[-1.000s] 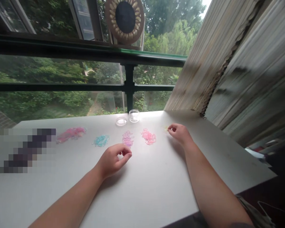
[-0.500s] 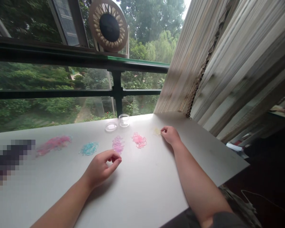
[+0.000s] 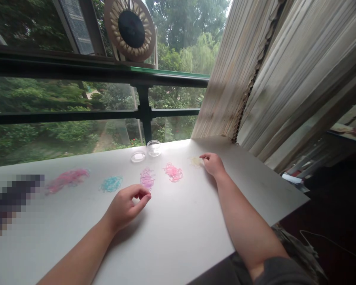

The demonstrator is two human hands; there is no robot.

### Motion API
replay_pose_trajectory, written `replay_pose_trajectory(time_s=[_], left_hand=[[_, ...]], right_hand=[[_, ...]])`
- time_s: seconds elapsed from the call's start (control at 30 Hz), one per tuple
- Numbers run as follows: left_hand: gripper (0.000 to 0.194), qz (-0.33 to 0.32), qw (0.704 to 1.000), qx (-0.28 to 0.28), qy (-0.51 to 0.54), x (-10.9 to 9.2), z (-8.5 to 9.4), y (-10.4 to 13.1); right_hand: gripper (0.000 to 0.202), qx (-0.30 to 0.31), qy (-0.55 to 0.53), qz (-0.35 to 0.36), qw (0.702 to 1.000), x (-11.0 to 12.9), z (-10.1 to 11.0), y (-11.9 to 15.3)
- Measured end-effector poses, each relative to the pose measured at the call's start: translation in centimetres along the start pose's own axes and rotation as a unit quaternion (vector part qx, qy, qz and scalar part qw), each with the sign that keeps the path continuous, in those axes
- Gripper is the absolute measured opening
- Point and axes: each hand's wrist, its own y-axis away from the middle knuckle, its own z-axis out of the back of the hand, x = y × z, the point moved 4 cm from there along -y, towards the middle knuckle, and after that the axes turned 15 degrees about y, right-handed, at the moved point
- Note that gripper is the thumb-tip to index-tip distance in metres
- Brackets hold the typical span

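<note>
My right hand (image 3: 212,163) is at the right edge of a pale yellow pile of small loops (image 3: 195,161), fingers pinched together; anything between the fingertips is too small to make out. My left hand (image 3: 129,206) rests on the white table (image 3: 172,237) just in front of a purple pile (image 3: 147,179), thumb and forefinger closed together, with no held item discernible. Between the hands lies a pink pile (image 3: 173,172). Left of the purple pile are a blue pile (image 3: 111,183) and a longer, darker pink pile (image 3: 67,180).
Behind the piles stand a clear round container (image 3: 154,148) and a flat clear round lid (image 3: 138,157). A green railing (image 3: 106,76) and window run along the back, with a round fan (image 3: 131,29) above. Striped curtains (image 3: 225,79) hang at the right.
The view has shifted slightly. My right hand's fingertips have lifted a little at the yellow pile. My left hand stays in nearly the same place.
</note>
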Motion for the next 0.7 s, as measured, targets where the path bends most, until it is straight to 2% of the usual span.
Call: replay_pose_trajectory(time_s=[0.1, 0.17, 0.3, 0.4, 0.47, 0.57, 0.7], left_hand=[[0.012, 0.004, 1.0, -0.002, 0.003, 0.0, 0.0, 0.0], [0.012, 0.006, 1.0, -0.001, 0.002, 0.0, 0.0, -0.1], [0.017, 0.027, 0.999, -0.01, -0.014, 0.3, 0.1, -0.1], [0.025, 0.058, 0.998, -0.014, -0.025, 0.7, 0.1, 0.0], [0.029, 0.091, 0.995, -0.021, -0.039, 1.2, 0.5, 0.1], [0.027, 0.158, 0.985, -0.03, -0.061, 2.4, 2.0, 0.5], [0.023, 0.247, 0.956, -0.115, -0.105, 4.3, 6.5, 2.4]], right_hand=[[0.028, -0.038, -0.04, 0.001, 0.998, 0.9, 0.4, 0.3], [0.033, -0.038, -0.066, 0.025, 0.997, 2.2, 0.2, 0.9], [0.043, 0.027, -0.115, 0.129, 0.985, 6.2, -1.0, 3.3], [0.039, 0.103, -0.144, 0.259, 0.95, 9.3, -1.7, 5.8], [0.035, 0.146, -0.144, 0.299, 0.932, 10.3, -2.0, 6.9], [0.03, 0.184, -0.145, 0.303, 0.924, 10.3, -2.5, 7.3], [0.029, 0.187, -0.154, 0.266, 0.933, 9.2, -2.8, 6.6]])
